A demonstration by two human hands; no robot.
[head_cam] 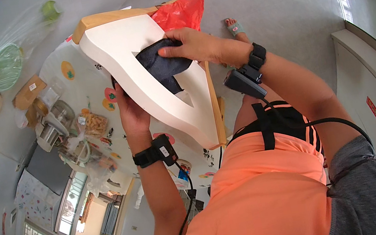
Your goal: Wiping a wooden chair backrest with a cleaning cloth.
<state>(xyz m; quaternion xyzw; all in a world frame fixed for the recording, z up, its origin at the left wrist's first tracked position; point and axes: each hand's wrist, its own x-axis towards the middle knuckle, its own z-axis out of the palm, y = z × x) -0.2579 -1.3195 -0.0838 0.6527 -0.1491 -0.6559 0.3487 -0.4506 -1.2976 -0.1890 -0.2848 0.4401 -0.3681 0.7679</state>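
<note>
In front of me is a white panel with curved sides, a cut-out opening and wooden rails at two ends; it resembles a chair back. A dark cloth lies over the opening, and part of it hangs into the gap. My right hand grips this cloth, thumb on top, at the panel's upper right. My left hand is at the panel's left edge, its fingers hidden behind. A bit of dark material shows near its fingertips; I cannot tell whether that is the same cloth.
Beyond the panel lies a red plastic bag. The table, with a printed cover, bears a bag of snacks, a metal appliance and a cardboard box. A sandalled foot is on the floor. Cables run along both arms.
</note>
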